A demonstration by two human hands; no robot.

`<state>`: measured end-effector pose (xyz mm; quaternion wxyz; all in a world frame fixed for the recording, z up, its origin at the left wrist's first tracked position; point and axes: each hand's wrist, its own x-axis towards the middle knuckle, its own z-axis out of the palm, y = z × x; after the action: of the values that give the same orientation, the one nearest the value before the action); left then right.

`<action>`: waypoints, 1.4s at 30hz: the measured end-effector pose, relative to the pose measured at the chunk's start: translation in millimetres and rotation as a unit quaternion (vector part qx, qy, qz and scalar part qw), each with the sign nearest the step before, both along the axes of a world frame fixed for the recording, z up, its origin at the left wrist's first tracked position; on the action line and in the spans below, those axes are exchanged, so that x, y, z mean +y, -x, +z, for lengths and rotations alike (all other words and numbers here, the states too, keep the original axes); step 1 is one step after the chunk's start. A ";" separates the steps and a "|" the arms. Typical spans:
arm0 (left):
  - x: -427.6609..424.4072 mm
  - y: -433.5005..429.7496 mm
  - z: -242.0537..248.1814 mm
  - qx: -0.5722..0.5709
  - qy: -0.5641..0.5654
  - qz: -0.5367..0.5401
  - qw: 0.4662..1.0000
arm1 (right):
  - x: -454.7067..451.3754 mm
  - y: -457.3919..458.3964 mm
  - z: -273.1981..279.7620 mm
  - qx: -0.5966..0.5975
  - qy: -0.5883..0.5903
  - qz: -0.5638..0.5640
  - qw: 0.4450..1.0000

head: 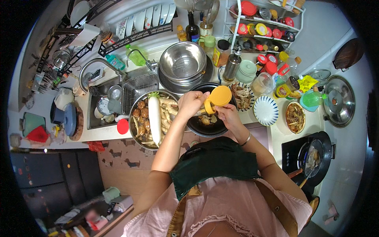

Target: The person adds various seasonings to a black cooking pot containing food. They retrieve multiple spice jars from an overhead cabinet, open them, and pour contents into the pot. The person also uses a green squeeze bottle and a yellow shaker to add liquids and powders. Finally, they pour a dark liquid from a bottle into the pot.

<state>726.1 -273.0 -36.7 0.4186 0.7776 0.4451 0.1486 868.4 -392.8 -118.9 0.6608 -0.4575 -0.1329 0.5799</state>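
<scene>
My left hand (192, 103) grips a seasoning jar with a yellow lid (220, 95), which is tilted over a black pan (194, 130). The fingers of my right hand (229, 116) pinch the jar near its yellow collar, just under the lid. The jar's body is mostly hidden by my hands. Pale brownish food pieces (208, 120) lie in the pan below. Left of the pan stands a steel basin (132, 136) with a peeled white radish (155, 120), shiitake mushrooms (142, 114) and what look like chicken feet (167, 109).
A sink (95, 123) with dishes lies left, and stacked steel bowls (182, 59) stand behind. Right are a blue-striped plate (266, 110), a bowl of cooked food (295, 117) and a wok (324, 148) on the stove. Jars and bottles crowd the back, near a white rack (262, 37).
</scene>
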 end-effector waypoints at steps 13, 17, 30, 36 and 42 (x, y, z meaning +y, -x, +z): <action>2.7 0.2 -2.6 -0.020 0.005 -0.007 1.000 | -1.1 -4.4 -8.6 0.042 -0.009 0.006 0.999; 1.6 -0.4 2.3 -0.003 0.008 -0.009 1.000 | 1.0 -2.8 -1.6 0.054 0.001 -0.013 0.998; 13.2 22.9 20.2 0.036 -0.007 0.039 0.999 | -13.3 -14.3 16.8 -0.030 -0.050 -0.102 0.993; 21.2 38.3 28.7 0.010 0.002 0.071 0.997 | -27.1 -18.6 21.7 -0.591 -0.175 -0.101 0.781; 27.0 42.7 9.1 -0.042 0.027 0.066 0.997 | -31.0 -19.6 26.0 -0.725 -0.182 -0.068 0.660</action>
<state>683.5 -246.1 -27.6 0.4471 0.7278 0.4816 0.1960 888.1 -423.7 -92.9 0.4629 -0.6113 -0.6416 -0.0182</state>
